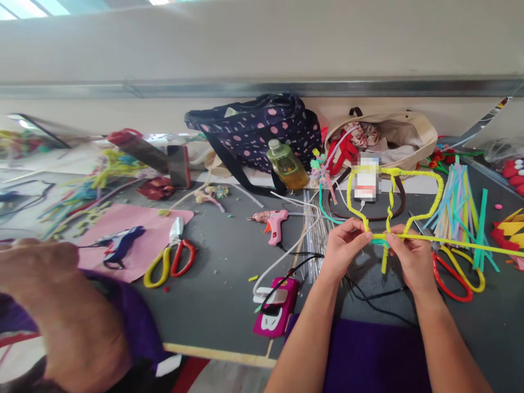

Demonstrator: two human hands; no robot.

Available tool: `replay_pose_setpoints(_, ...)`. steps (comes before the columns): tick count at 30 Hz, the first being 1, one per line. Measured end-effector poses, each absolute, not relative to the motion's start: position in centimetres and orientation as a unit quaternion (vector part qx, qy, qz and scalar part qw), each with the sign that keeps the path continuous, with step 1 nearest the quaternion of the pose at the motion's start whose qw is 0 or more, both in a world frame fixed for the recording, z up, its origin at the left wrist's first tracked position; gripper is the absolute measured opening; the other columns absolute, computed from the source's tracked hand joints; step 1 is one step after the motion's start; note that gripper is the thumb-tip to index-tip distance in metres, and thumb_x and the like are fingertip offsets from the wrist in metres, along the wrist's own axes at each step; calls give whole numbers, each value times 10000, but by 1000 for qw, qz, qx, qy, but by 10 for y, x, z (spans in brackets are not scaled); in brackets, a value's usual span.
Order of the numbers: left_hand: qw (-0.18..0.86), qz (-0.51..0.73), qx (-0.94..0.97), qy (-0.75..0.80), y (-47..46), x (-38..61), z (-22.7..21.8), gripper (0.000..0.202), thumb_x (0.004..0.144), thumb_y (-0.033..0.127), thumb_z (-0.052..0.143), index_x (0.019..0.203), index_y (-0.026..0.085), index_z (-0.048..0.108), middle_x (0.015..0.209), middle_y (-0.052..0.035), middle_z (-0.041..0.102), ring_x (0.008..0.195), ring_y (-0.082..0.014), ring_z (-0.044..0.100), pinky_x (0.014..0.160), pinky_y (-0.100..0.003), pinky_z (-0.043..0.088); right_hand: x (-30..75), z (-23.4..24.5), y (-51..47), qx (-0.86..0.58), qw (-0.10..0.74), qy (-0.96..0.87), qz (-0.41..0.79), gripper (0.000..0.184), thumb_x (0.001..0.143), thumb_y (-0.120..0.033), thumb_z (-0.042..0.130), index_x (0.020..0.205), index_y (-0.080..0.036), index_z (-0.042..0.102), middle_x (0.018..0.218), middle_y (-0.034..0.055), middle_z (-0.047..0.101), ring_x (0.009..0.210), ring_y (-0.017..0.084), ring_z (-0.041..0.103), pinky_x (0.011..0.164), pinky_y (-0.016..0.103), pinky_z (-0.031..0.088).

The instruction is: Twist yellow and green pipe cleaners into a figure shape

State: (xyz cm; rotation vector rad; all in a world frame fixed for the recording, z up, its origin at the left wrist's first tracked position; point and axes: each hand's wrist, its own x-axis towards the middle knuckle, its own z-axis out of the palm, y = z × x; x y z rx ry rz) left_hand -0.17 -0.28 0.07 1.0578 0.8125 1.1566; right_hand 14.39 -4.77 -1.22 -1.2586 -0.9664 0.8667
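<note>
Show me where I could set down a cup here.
Barest table: between the left scissors and the magenta box, despite scraps; also in front of the right scissors.
Crowded: around the left hand and right hand, with wires, yellow frame, colored strips.

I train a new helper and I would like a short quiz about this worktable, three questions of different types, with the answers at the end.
1. Choose one. Which colour is the looped frame held by the camera wearer's left hand and right hand?
A) Purple
B) Yellow
C) White

2. True or false: in the picture, the pink glue gun lies to the left of the wearer's left hand.

3. Fill in: the scissors beside the wearer's right hand have one yellow handle and one ____ handle.

Key: 1. B; 2. True; 3. red.
</note>
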Motion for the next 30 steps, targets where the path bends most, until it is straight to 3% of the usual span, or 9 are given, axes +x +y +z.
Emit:
replay_pose_setpoints(17,631,474,488,373,-3,-6,0,240,649,315,811,699,149,645,675,0,562,623,-97,498,594,-207,429,145,-13,-46,-547,607,-390,425,277,765,-447,687,816,-175,705,641,13,647,547,131,556,484,237,480)
replay_pose_setpoints(30,594,528,488,361,-2,-2,0,147,653,273,818,704,184,713,754,-15,609,728,-128,556,681,-244,453,146,-19,-47,-548,613,-371,432,274,761,-432,710,855,-175,703,649,6,648,529,118,527,480,233,442)
